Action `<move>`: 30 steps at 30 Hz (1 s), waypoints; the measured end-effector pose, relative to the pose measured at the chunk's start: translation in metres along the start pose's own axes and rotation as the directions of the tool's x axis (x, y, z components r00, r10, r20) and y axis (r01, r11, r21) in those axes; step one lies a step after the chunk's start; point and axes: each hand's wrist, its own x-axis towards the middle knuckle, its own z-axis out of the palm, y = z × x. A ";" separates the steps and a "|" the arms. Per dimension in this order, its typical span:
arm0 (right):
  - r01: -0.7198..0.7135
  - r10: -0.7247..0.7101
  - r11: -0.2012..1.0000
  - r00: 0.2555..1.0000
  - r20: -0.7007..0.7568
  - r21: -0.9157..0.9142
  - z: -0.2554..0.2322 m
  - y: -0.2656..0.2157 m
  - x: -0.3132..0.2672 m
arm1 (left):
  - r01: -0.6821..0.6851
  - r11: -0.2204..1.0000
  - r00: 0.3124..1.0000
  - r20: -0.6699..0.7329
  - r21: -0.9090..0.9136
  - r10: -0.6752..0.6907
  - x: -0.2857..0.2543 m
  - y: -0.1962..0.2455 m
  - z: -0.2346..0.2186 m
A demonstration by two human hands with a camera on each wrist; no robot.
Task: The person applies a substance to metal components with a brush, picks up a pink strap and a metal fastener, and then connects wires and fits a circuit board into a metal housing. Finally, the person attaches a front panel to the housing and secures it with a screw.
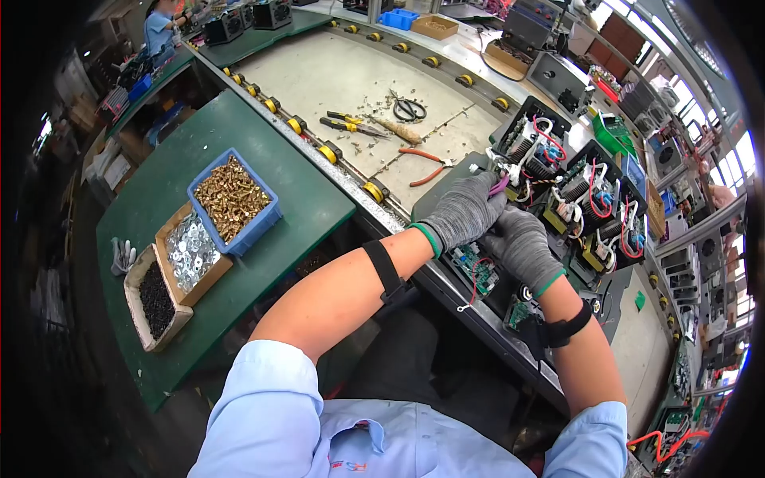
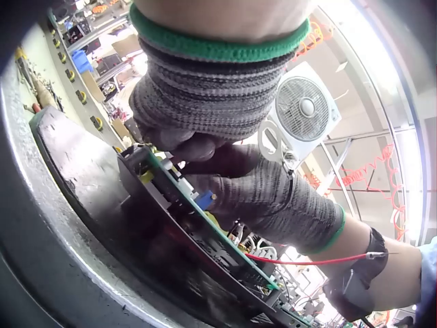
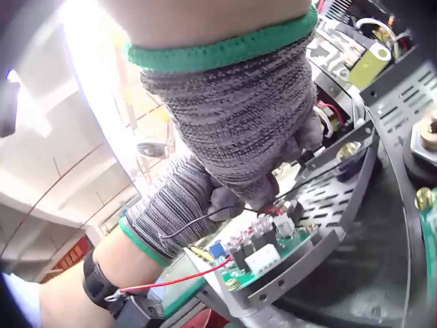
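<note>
Both hands wear grey knit gloves with green cuffs and work close together over an open metal chassis. My left hand (image 1: pixel 466 213) has its fingers curled at a purple cable (image 1: pixel 500 186). Beside it, my right hand (image 1: pixel 522 247) bends its fingertips down, and a thin black wire (image 3: pixel 307 183) runs through them. Right under the fingertips lies a green circuit board (image 3: pixel 290 244) with white connectors and a red wire (image 3: pixel 181 280) ending in a ring terminal. The hands hide the exact pinch points.
Open units with red and white wires (image 1: pixel 590 191) stand to the right. Pliers (image 1: pixel 426 166), yellow-handled cutters (image 1: pixel 351 123) and scissors (image 1: pixel 409 109) lie beyond the hands. On the green table at left are a blue bin of brass parts (image 1: pixel 275 213), washers (image 1: pixel 191 248) and black screws (image 1: pixel 157 300).
</note>
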 end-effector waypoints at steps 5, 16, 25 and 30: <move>-0.228 0.249 0.956 0.964 0.098 -0.183 0.000 -0.021 0.002 | -0.026 0.998 0.999 -0.021 0.052 0.028 -0.002 0.008 0.001; -0.189 0.188 0.982 0.982 -0.019 -0.030 -0.004 -0.020 -0.001 | -0.001 0.998 0.999 -0.049 0.064 0.004 -0.001 0.005 0.004; -0.252 0.264 0.962 0.957 0.119 -0.107 -0.011 -0.023 0.004 | -0.030 0.998 0.998 -0.048 0.055 0.033 -0.004 0.004 0.005; -0.294 0.298 0.954 0.947 0.123 -0.054 -0.002 -0.018 0.009 | -0.004 1.000 1.000 -0.030 0.031 0.005 -0.005 0.002 0.003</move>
